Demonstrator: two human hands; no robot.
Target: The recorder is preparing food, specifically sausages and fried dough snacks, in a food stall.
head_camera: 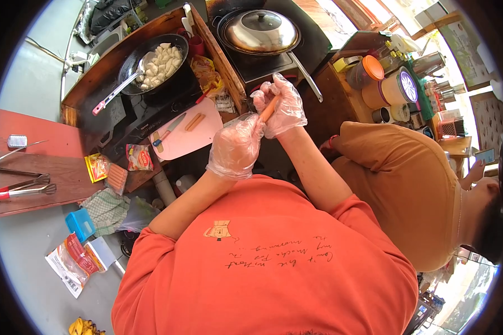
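A sausage (270,109) is held in front of my chest between both hands, each in a clear plastic glove. My right hand (288,106) grips its upper part, fingers curled around it. My left hand (237,146) closes around the lower end, which the glove hides. To the left of my hands lies a pink cutting board (203,140), with a sausage (195,122) scored or split lengthwise. A knife (171,129) with a blue-tipped handle rests there, partly over another brownish piece (158,141).
A wok (128,63) holds whitish pieces and a ladle (117,92). Another pan is covered by a metal lid (260,31), its handle (306,77) jutting toward me. Packaged sausages (116,178) lie left near tongs (23,184). A person in a brown shirt (394,188) stands close on the right.
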